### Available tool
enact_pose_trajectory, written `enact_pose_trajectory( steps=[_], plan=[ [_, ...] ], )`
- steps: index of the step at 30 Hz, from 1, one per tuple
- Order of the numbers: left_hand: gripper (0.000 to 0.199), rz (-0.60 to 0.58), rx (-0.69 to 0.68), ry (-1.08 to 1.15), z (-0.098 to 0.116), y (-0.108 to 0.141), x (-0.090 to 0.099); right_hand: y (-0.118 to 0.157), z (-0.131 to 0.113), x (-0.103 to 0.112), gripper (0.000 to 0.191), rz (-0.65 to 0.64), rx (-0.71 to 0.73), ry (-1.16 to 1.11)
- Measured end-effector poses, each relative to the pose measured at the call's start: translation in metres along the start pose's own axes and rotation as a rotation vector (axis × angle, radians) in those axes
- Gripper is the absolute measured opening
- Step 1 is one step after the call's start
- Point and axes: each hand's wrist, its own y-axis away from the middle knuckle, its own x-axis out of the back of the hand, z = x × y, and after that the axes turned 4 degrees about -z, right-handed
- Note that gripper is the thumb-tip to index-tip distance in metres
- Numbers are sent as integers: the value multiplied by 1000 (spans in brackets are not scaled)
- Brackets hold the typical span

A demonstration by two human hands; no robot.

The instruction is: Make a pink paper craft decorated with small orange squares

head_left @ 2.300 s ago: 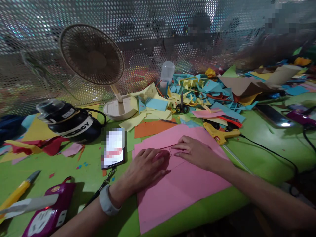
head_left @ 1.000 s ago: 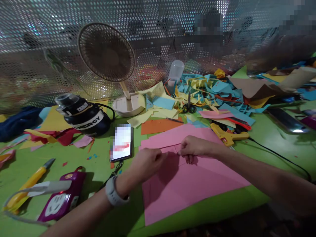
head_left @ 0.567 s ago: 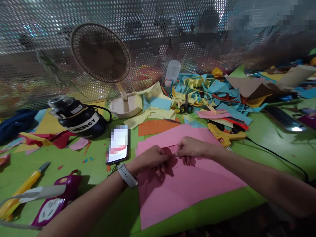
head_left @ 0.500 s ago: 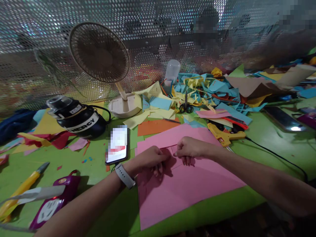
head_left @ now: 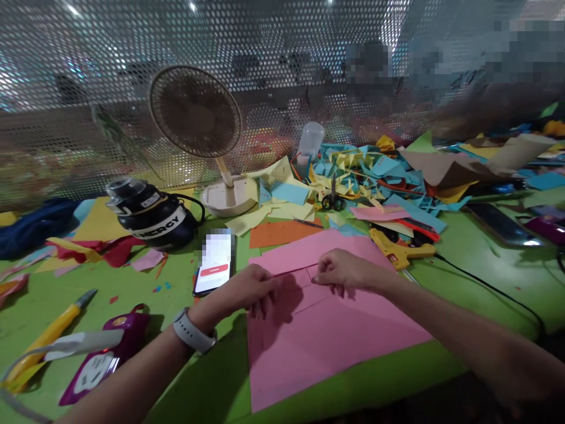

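A large pink paper sheet lies on the green table in front of me. Over it, both hands hold a smaller pink paper piece, whose dark upper edge runs between them. My right hand pinches this piece at its right side, thumb against curled fingers. At the left end, my left hand has its fingers curled down on the pink paper; its fingertips are partly in shadow. A phone with a lit screen is just beyond my left hand. Past my right hand lies a yellow glue gun.
Behind stand a fan, a black bottle and a perforated metal screen. Scissors rest against heaped paper scraps. A yellow cutter and a purple device lie left. The glue gun's cord trails right.
My left hand has moved left along the pink paper, widening the gap between my hands. The right hand stays nearly in place, pinching. The view has shifted slightly.
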Motion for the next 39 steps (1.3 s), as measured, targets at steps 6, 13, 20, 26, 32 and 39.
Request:
enact_pose_trajectory(
  steps=[6, 13, 20, 26, 32, 39],
  plan=[
    [23, 522, -387, -475, 14, -3, -5, 8, 5, 2, 17, 288, 91, 263],
    [22, 562, -431, -446, 12, -17, -13, -2, 16, -4, 14, 223, 182, 265],
    [44, 387, -428, -169, 21, -17, -7, 16, -4, 13, 16, 138, 267, 159],
    [61, 74, -426, 245, 22, -23, -9, 28, -21, 14, 16, 176, 290, 149],
    [48, 120, -420, 484, 23, -13, -3, 36, -24, 17, 24, 282, 423, 176],
    [45, -288, -360, 653, 16, -14, -8, 35, -19, 10, 29, 325, 553, 183]
  ],
)
